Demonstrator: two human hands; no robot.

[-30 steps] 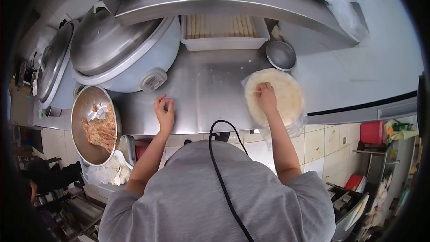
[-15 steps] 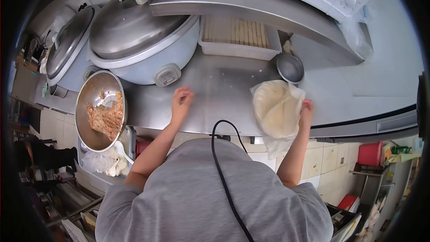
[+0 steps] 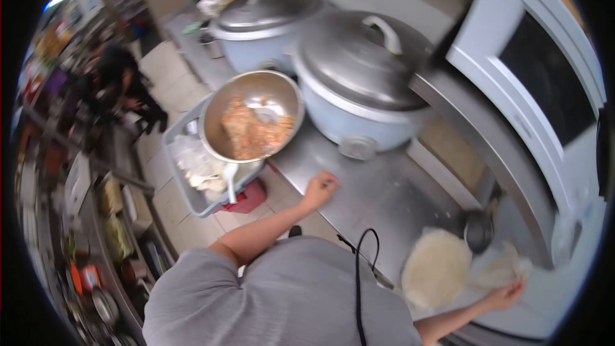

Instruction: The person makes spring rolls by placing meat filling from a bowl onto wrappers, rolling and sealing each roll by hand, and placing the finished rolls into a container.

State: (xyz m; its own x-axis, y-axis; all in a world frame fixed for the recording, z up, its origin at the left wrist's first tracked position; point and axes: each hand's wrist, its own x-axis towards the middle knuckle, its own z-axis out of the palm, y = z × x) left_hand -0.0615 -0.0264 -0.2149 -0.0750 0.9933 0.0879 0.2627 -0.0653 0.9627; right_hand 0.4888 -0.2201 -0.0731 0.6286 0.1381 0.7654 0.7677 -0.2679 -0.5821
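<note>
My right hand (image 3: 510, 293) is closed on the edge of a thin, pale wrapper sheet (image 3: 500, 270), which hangs to the right of the wrapper stack. The round stack of pale wrappers (image 3: 437, 268) lies on plastic near the counter's front edge. My left hand (image 3: 321, 188) hovers over the steel counter (image 3: 378, 198) with its fingers curled together; whether anything is between them is too blurred to tell. Beyond it stands a steel bowl (image 3: 214, 122) of orange-pink filling (image 3: 246, 129). A small metal bowl (image 3: 478, 232) sits behind the wrappers.
Two large lidded cookers (image 3: 362, 57) (image 3: 269, 13) stand at the back. A white tray (image 3: 442, 173) is under the steel shelf, which has a white oven (image 3: 512, 83) on it. A grey bin (image 3: 192, 202) holds plastic and a white-handled utensil. Another person (image 3: 128, 83) is at the far left.
The view has swung left. My right hand has drawn a wrapper sheet away from the stack to the right. My left hand stays over the counter, now closer to the filling bowl.
</note>
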